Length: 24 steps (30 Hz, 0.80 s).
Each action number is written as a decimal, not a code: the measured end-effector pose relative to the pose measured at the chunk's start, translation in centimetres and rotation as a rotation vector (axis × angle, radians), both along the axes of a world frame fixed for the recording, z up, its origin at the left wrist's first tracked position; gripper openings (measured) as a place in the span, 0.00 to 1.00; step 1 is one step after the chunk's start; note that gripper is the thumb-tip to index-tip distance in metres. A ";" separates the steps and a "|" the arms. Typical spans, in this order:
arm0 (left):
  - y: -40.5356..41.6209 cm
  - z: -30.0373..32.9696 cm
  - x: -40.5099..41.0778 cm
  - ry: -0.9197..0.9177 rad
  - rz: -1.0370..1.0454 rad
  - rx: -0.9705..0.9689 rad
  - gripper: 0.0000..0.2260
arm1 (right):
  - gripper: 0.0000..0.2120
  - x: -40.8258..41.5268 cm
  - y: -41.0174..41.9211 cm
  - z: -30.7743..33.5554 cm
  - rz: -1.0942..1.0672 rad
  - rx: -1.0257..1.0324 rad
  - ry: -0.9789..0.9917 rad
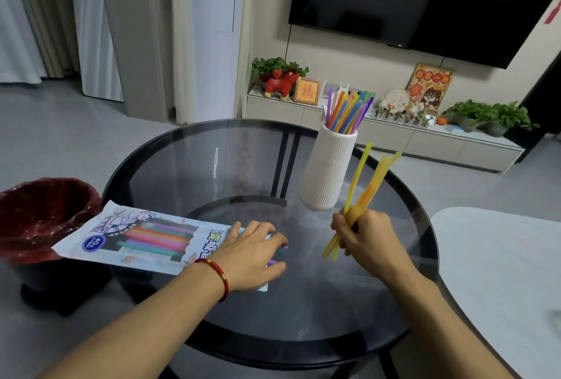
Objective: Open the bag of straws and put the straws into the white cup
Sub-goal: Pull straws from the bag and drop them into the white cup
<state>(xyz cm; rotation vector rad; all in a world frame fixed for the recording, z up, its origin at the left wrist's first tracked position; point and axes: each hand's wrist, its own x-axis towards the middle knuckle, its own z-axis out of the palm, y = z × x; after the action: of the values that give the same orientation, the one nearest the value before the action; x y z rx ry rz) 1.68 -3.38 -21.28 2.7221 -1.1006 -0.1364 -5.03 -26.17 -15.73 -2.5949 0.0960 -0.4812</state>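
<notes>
Gripping a few yellow and orange straws [362,196] in my curled right hand [362,237] beside the white cup [329,170], I press my flat, open left hand [253,252] on the straw bag [142,239] at the table [303,302]'s left edge.

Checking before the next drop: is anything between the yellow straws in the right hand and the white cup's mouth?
Nothing visible does. The right hand holds the yellow straws just right of the white cup; only straws already in it crowd its mouth.
</notes>
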 end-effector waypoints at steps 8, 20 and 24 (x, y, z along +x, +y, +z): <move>-0.6 -0.3 0.0 -0.001 0.026 -0.020 0.19 | 0.15 0.1 -0.7 -0.1 -0.073 0.257 -0.054; -0.8 -0.2 0.1 -0.048 0.039 -0.047 0.18 | 0.15 8.9 -1.7 12.3 -0.176 0.430 -0.519; -0.9 -0.1 -0.1 -0.051 0.025 -0.043 0.18 | 0.19 11.0 -1.3 13.0 -0.177 0.177 -0.392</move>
<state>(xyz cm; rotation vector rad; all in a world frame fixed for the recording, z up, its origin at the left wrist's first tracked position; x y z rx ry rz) 1.59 -4.32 -21.41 2.7144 -1.0697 -0.0392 6.02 -27.50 -2.74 -2.2843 0.2237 -0.9886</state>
